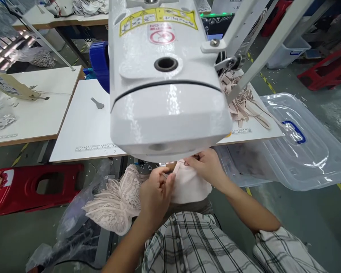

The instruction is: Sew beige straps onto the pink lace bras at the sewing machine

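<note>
Just below the head of a white sewing machine [170, 117], both my hands hold a pale pink bra [190, 184] by its upper edge. My left hand [157, 193] is closed on the near left side, thumb against fingers. With thumb and fingertips, my right hand [207, 167] pinches the top edge farther right; the machine partly hides those fingertips. A smooth cup face hangs between the hands over my lap. To the left of my left hand lies a stack of lace bra cups [116, 204] in the same pale pink. The needle area is hidden under the machine head.
Pale straps [241, 102] lie heaped on the table [79, 117] right of the machine. A small grey tool [97, 103] rests on its left part. A clear plastic lid with a blue handle [309, 151] is at right, a red stool [25, 189] at left.
</note>
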Motion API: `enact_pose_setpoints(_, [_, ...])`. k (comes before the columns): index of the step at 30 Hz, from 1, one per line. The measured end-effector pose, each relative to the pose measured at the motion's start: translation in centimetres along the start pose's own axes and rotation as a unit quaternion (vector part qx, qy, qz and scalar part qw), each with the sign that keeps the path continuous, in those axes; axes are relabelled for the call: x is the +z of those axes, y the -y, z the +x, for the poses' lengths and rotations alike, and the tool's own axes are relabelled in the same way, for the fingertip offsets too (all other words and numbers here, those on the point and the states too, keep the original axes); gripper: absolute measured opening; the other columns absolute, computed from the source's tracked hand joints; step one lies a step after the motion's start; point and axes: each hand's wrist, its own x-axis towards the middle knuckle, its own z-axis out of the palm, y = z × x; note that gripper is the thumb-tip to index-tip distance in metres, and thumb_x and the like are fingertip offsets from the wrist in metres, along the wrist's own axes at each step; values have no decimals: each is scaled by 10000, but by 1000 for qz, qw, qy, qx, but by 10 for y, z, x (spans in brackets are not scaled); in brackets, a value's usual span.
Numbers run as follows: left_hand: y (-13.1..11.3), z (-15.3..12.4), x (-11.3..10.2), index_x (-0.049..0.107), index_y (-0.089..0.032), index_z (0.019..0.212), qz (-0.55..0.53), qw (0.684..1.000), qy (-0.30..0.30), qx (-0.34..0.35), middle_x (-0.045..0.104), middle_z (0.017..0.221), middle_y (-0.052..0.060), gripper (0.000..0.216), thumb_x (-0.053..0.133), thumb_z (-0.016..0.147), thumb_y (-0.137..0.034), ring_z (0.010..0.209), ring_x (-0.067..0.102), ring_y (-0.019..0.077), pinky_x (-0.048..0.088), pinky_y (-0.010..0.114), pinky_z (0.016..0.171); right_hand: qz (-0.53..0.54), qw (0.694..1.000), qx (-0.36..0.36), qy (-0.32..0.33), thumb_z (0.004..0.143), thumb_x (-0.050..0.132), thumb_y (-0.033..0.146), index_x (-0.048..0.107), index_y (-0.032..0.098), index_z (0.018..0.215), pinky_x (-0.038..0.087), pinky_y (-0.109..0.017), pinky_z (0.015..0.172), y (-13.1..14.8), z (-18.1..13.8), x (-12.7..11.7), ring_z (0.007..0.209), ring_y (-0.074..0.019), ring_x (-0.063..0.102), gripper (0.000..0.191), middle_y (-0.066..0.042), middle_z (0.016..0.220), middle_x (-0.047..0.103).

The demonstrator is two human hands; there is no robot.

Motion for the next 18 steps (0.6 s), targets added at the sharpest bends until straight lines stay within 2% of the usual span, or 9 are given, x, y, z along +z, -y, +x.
enact_pose_setpoints(3, [12, 1, -2, 692, -205, 1092, 99, 986, -17, 131, 705, 677, 0, 287, 446, 1016, -331, 569, 622, 139, 412, 237, 564, -10, 999, -15, 26, 825, 625, 326, 615, 206, 796, 460, -243, 576, -7, 11, -3, 589, -150, 627, 124, 32, 585, 650])
enact_pose_setpoints(6, [14, 6, -1, 721, -196, 1092, 168, 961, -23, 219, 682, 619, -2, 301, 431, 1024, -244, 521, 595, 129, 363, 250, 540, 0, 998, -18, 59, 827, 633, 381, 607, 216, 820, 477, -269, 603, -10, 18, -8, 636, -173, 640, 168, 29, 629, 660])
enact_pose_setpoints(12, [7, 16, -4, 763, -212, 999, 240, 941, -49, 234, 602, 497, -20, 315, 455, 1018, -275, 439, 522, 118, 300, 267, 494, -33, 996, -35, 78, 893, 564, 368, 622, 232, 939, 468, -291, 616, -13, 30, -5, 658, -186, 610, 155, 25, 647, 644])
enact_pose_setpoints(16, [3, 20, -6, 764, -215, 868, 283, 924, -65, 250, 563, 458, -23, 348, 454, 1015, -273, 421, 490, 123, 277, 276, 480, -101, 990, -46, 82, 879, 580, 286, 620, 247, 846, 445, -305, 616, -5, 41, -5, 618, -187, 572, 65, 26, 615, 602])
enact_pose_setpoints(18, [2, 21, -6, 759, -208, 849, 297, 918, -72, 254, 555, 452, -23, 349, 460, 1012, -281, 417, 484, 125, 271, 278, 477, -126, 988, -52, 75, 869, 591, 261, 615, 248, 794, 450, -317, 635, 2, 44, -6, 640, -203, 581, 79, 12, 621, 592])
